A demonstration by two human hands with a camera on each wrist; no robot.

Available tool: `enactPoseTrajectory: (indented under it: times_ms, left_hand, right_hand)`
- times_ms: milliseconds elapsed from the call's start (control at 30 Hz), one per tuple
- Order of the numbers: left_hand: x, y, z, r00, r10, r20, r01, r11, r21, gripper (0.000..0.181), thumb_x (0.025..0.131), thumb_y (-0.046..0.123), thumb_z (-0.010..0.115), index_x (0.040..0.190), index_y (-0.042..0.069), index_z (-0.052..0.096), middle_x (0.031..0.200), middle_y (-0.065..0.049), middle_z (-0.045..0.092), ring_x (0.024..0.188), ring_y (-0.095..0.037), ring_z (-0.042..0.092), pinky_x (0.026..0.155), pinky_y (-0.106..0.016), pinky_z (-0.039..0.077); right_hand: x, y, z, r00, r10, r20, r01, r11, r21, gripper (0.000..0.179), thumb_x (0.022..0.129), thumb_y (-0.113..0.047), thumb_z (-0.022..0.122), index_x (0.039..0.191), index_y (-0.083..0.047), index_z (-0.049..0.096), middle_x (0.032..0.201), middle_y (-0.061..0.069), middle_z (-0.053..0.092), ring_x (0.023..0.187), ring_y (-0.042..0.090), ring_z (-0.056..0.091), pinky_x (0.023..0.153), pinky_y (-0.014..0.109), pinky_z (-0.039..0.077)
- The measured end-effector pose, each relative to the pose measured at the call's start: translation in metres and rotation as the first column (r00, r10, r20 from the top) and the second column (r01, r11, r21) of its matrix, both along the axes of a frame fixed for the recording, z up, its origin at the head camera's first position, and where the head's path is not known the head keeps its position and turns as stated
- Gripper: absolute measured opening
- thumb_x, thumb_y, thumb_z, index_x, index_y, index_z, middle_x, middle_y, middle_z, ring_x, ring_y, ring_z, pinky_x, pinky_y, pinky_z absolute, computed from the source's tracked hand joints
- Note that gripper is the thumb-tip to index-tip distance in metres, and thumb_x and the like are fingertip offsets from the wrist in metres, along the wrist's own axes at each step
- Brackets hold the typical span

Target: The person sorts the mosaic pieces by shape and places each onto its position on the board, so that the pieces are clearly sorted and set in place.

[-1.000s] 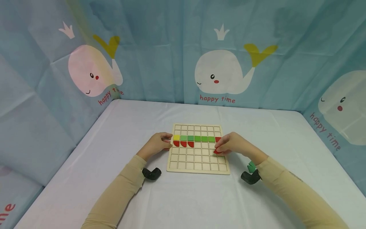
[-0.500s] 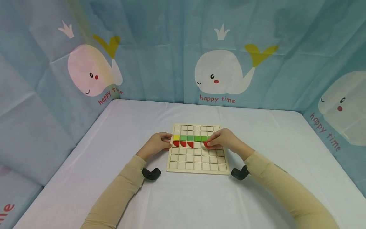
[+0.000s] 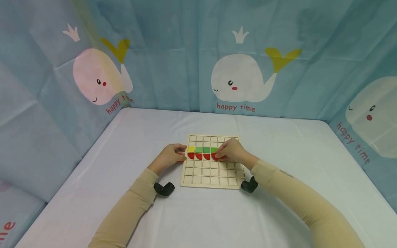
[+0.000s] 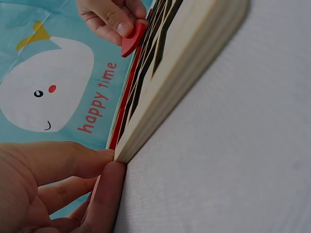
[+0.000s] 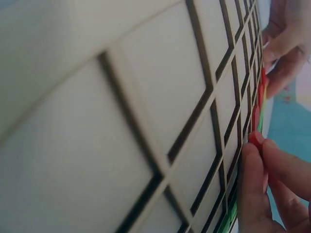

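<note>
A wooden grid board (image 3: 206, 179) lies on the white table. In the head view, a row of yellow (image 3: 191, 149) and green square tiles (image 3: 199, 150) crosses it, with three red quarter-circle tiles (image 3: 199, 156) just below at the left. My right hand (image 3: 231, 150) pinches another red quarter-circle tile (image 4: 133, 41) between thumb and finger. That tile is at the cell right of the three, tilted at the board's surface in the left wrist view. My left hand (image 3: 169, 156) holds the board's left edge with thumb and index fingertip. The right hand hides the row's right end.
A white cloth covers the table (image 3: 201, 217). A blue curtain (image 3: 173, 69) printed with whales stands behind and at the sides. A black curved piece (image 3: 164, 189) sits at the left wrist and another black piece (image 3: 249, 185) at the right wrist.
My right hand has carried the red quarter-circle tile leftward across the board, from its right side to beside the three red tiles. The left hand has stayed at the left edge.
</note>
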State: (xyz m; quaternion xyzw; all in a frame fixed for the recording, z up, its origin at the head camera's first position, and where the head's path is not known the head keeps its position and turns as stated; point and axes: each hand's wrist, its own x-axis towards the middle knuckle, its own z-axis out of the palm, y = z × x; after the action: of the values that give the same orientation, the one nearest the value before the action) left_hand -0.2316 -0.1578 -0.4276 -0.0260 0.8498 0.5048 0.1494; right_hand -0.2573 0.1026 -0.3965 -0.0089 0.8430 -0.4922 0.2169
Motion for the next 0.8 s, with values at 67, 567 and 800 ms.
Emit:
enactPoseTrajectory:
  times_ms: [67, 567, 800]
  left_hand:
    - [-0.0004, -0.0001, 0.0003, 1.0, 0.001, 0.002, -0.001, 1.0, 0.006, 0.053, 0.088, 0.005, 0.069, 0.139, 0.003, 0.055, 0.129, -0.016, 0.059, 0.095, -0.017, 0.062, 0.078, -0.023, 0.06]
    - [0.0, -0.0012, 0.0005, 1.0, 0.007, 0.003, -0.007, 1.0, -0.003, 0.054, 0.087, 0.005, 0.069, 0.139, 0.004, 0.056, 0.128, -0.015, 0.06, 0.094, -0.016, 0.062, 0.077, -0.023, 0.059]
    - [-0.0004, -0.0001, -0.0002, 1.0, 0.002, 0.005, -0.002, 1.0, 0.01, 0.053, 0.088, 0.005, 0.069, 0.139, 0.004, 0.056, 0.129, -0.015, 0.06, 0.094, -0.016, 0.062, 0.077, -0.023, 0.06]
  right_hand:
    - [0.0, -0.0019, 0.0008, 1.0, 0.01, -0.028, -0.009, 0.999, 0.033, 0.009, 0.083, -0.002, 0.077, 0.09, 0.004, 0.075, 0.093, 0.017, 0.076, 0.061, 0.012, 0.07, 0.069, 0.029, 0.063]
    - [-0.0006, -0.007, 0.001, 0.986, 0.092, -0.139, -0.067, 0.982, 0.176, 0.003, 0.082, 0.0, 0.077, 0.083, 0.003, 0.076, 0.085, 0.017, 0.076, 0.057, 0.01, 0.068, 0.061, 0.025, 0.061]
    - [0.0002, -0.0038, 0.0017, 0.982, 0.114, -0.152, -0.085, 0.978, 0.19, 0.003, 0.082, 0.0, 0.076, 0.081, 0.003, 0.074, 0.081, 0.014, 0.075, 0.058, 0.011, 0.068, 0.06, 0.025, 0.061]
